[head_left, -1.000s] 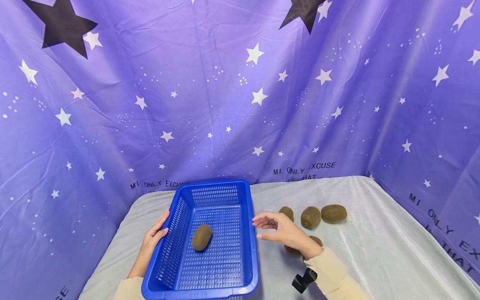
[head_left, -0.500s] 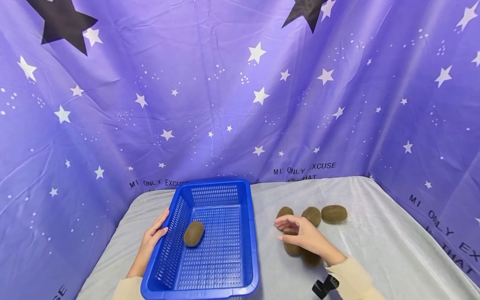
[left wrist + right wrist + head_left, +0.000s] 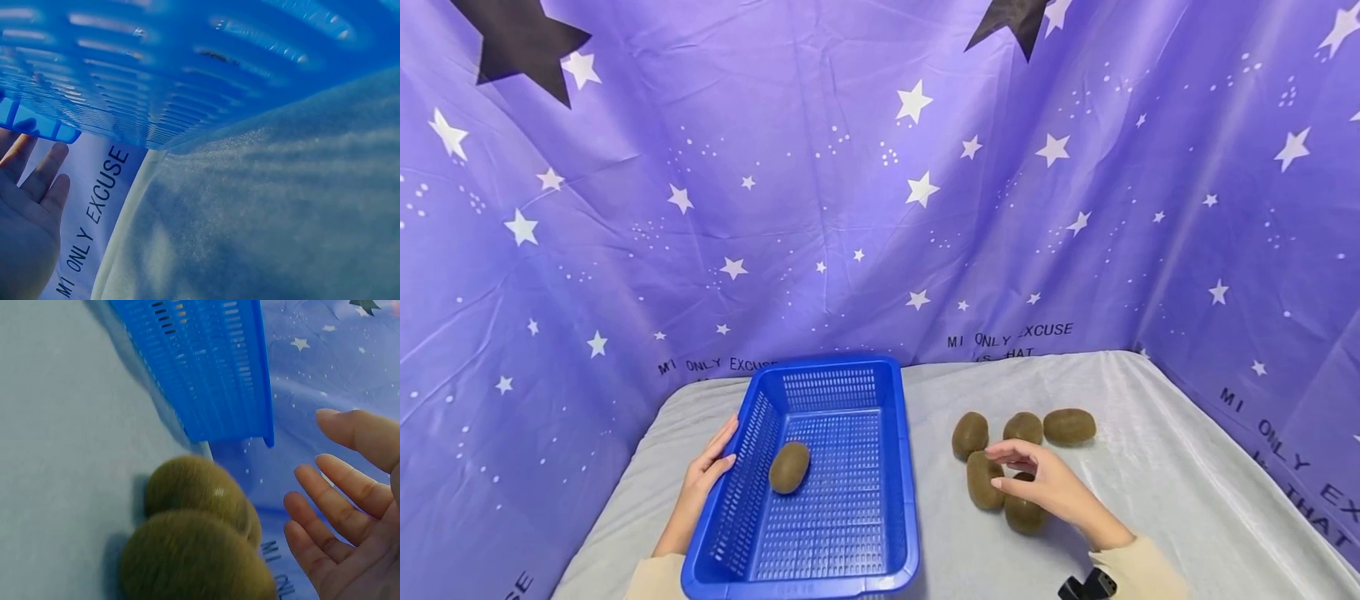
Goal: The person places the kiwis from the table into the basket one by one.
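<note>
Lying straight-fingered, the left hand (image 3: 702, 475) touches the blue basket (image 3: 910, 492). Right of it, the spread right hand (image 3: 1049, 488) seemingly overhangs kiwifruits (image 3: 981, 487).

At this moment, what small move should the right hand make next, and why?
Probably lower the right hand and close it around the brown, oval kiwi that its thumb tip overlaps in the head view: the hand is empty, thumb and fingers apart, while the left hand touches the rim of the blue, rectangular, plastic basket, which holds one similar kiwi.
</note>
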`<state>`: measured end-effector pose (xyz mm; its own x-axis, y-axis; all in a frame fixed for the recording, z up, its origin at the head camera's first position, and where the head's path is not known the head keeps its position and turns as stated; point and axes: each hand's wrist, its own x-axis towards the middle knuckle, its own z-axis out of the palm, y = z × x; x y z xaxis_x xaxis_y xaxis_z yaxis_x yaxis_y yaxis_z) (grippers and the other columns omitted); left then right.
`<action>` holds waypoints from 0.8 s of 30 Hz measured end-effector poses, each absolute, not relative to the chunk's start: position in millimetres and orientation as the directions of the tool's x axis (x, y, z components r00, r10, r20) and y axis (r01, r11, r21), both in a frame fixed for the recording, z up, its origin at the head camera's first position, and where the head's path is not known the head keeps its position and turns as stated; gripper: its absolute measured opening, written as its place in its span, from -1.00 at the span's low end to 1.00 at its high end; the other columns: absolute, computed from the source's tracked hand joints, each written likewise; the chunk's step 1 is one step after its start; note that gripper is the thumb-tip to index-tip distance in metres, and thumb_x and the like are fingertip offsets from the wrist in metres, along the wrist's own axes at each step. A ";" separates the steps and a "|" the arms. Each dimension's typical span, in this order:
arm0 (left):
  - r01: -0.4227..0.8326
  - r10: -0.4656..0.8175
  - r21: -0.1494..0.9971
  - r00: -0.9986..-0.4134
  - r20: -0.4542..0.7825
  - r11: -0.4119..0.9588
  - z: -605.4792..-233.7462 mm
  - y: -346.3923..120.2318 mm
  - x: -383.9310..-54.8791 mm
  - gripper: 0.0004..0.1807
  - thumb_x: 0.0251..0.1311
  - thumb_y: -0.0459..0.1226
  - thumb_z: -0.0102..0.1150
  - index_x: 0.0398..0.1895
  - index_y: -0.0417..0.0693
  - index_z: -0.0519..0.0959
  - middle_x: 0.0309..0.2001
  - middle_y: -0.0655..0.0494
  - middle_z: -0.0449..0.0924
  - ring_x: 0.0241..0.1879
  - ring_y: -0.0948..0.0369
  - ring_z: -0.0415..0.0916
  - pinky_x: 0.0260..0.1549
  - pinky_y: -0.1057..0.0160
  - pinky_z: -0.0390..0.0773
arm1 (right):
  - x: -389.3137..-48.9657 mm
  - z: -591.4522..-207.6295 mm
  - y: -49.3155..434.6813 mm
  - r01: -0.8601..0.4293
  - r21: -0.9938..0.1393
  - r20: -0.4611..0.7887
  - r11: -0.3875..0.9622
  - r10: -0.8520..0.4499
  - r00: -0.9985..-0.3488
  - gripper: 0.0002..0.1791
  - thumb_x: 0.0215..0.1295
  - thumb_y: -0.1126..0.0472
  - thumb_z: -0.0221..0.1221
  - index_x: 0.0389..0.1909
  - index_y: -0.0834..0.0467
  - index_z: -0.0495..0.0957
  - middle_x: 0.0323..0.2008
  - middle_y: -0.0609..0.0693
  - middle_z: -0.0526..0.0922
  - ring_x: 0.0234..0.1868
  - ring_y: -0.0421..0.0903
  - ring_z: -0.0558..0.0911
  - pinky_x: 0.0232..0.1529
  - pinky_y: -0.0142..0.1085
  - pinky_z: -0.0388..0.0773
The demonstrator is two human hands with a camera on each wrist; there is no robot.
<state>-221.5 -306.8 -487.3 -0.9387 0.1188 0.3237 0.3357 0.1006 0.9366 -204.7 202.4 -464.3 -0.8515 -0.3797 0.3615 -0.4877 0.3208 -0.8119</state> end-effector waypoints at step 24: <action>0.360 0.134 0.928 -0.928 0.347 0.095 -487.8 -305.0 -220.9 -0.47 0.40 -0.39 -0.20 0.40 -0.33 0.08 0.48 -0.13 -0.09 0.31 0.56 0.04 0.12 0.58 0.19 | -184.9 -499.3 223.6 -0.353 -0.795 0.265 0.494 -0.240 -0.934 -0.34 0.04 0.17 0.37 0.18 0.22 0.38 0.16 0.19 0.44 0.14 -0.05 0.42 0.02 -0.31 0.39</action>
<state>-220.9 -305.0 -487.8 -0.9284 0.1341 0.3466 0.3602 0.0949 0.9280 -184.9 223.6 -499.3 -0.9338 -0.2401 0.2654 -0.3529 0.4939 -0.7947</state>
